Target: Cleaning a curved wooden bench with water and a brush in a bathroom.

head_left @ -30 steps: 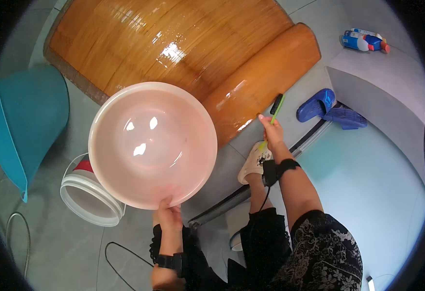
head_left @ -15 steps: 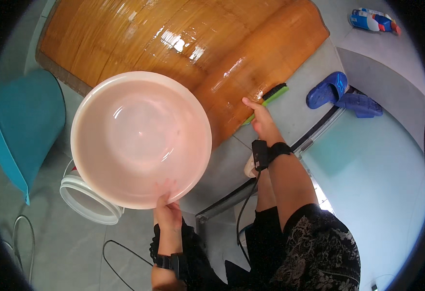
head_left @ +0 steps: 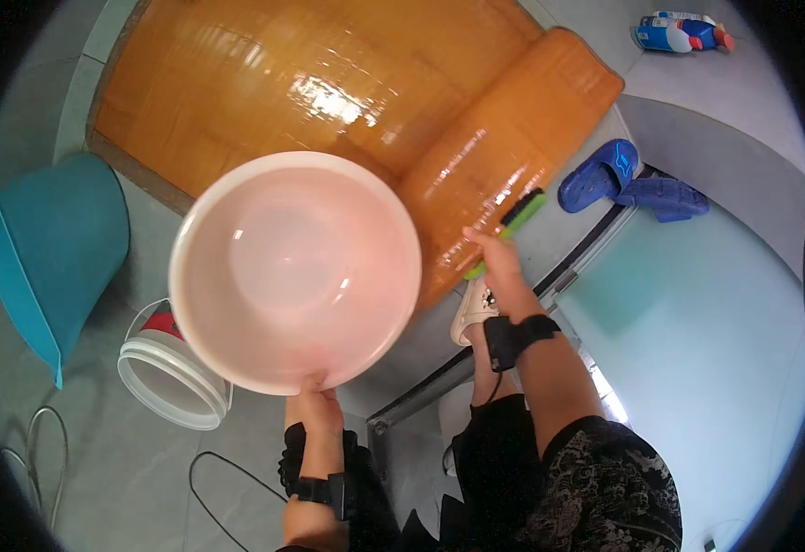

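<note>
My left hand [head_left: 318, 405] is closed on the near rim of a big pale pink basin [head_left: 283, 262], thumb inside the rim. Only a shallow, glossy bottom shows in the basin. To the right, my right hand [head_left: 502, 265] closes round the handle of a green scrub brush [head_left: 529, 210] with black bristles; its fingers are partly hidden. That hand sits at the near right edge of a wet, shiny orange-brown mat [head_left: 476, 147], with the thumb over the mat. Whether it also grips the mat edge, I cannot tell. The basin covers part of the mat.
A white bucket [head_left: 159, 391] lies tilted left of the basin, beside a large teal tub [head_left: 62, 248]. Blue slippers [head_left: 600, 175] rest near a frosted glass panel [head_left: 687, 331]. Several bottles [head_left: 669, 37] stand far right. A hose [head_left: 62, 451] and a dark cable [head_left: 228, 469] cross the grey floor.
The basin has shifted right over the mat, showing more of the bucket. My right hand and the brush have come slightly nearer. The mat's right part looks more folded up.
</note>
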`<state>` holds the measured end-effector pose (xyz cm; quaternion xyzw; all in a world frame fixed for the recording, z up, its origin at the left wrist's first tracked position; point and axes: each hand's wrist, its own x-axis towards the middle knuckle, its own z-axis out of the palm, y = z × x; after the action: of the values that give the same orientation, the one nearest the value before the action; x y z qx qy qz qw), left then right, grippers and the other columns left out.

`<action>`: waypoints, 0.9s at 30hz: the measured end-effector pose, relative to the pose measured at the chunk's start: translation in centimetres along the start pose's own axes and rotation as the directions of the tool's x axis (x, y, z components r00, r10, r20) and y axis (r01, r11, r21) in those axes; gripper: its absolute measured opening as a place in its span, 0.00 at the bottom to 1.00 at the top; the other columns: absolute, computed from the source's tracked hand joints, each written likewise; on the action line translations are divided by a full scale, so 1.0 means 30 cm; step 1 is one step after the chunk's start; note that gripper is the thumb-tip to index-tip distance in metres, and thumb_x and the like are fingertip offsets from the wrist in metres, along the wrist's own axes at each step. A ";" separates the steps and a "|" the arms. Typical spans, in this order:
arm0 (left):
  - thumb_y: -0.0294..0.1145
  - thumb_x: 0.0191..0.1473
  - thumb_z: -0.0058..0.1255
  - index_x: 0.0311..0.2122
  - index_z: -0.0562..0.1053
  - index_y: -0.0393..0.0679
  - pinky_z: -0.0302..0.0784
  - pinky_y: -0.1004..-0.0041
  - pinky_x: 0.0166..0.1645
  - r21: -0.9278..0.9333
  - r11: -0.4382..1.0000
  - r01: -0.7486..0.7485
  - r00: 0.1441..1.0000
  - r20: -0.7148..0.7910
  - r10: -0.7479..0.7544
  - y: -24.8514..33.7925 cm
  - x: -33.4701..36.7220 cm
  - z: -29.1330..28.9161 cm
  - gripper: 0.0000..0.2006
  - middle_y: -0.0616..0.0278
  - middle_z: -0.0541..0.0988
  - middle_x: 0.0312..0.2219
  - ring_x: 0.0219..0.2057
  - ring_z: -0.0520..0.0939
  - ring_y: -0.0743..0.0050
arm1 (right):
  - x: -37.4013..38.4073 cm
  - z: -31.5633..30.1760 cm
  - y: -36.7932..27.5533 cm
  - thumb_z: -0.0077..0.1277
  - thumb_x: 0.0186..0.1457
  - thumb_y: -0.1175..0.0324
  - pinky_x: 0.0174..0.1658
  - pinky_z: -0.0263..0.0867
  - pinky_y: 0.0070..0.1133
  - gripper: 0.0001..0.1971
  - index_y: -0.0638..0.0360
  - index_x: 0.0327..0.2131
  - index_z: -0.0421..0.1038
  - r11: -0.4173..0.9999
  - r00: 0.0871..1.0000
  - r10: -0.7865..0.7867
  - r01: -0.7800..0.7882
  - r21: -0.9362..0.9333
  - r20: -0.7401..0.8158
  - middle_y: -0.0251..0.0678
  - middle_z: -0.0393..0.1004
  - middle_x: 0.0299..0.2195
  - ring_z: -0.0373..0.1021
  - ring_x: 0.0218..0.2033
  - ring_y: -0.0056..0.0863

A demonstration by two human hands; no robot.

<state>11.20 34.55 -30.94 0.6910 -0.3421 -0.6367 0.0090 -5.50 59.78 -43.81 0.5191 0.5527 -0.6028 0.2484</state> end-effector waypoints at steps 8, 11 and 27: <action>0.19 0.42 0.37 0.46 0.59 0.38 0.70 0.72 0.40 0.120 0.988 0.101 0.992 0.057 -0.108 0.019 -0.042 0.021 0.21 0.58 0.68 0.39 0.39 0.72 0.67 | 0.000 -0.334 -0.002 0.59 0.34 0.73 0.31 0.64 0.24 0.17 0.62 0.33 0.69 0.972 0.972 -0.105 0.055 -0.227 -0.211 0.35 0.71 0.30 0.68 0.29 0.27; 0.19 0.42 0.36 0.47 0.59 0.38 0.71 0.70 0.38 0.113 0.993 0.033 0.998 0.047 -0.039 0.060 -0.057 -0.012 0.21 0.58 0.69 0.38 0.37 0.74 0.66 | -0.032 -0.323 -0.013 0.58 0.36 0.68 0.29 0.64 0.25 0.13 0.62 0.29 0.71 0.881 0.945 -0.106 -0.055 -0.470 -0.310 0.35 0.71 0.26 0.69 0.28 0.26; 0.20 0.42 0.42 0.43 0.62 0.29 0.71 0.73 0.36 0.116 0.736 -0.667 0.718 -0.165 0.676 1.250 -0.122 -0.375 0.18 0.57 0.69 0.36 0.36 0.73 0.69 | -0.526 -0.037 -0.159 0.52 0.41 0.64 0.32 0.63 0.27 0.13 0.64 0.28 0.70 0.376 0.964 -0.116 0.267 -0.888 0.240 0.47 0.71 0.23 0.69 0.27 0.38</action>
<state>4.02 2.84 -8.80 0.5791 -0.5817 -0.5105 0.2562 -3.96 57.73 -27.50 0.1878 0.8293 -0.2605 0.4573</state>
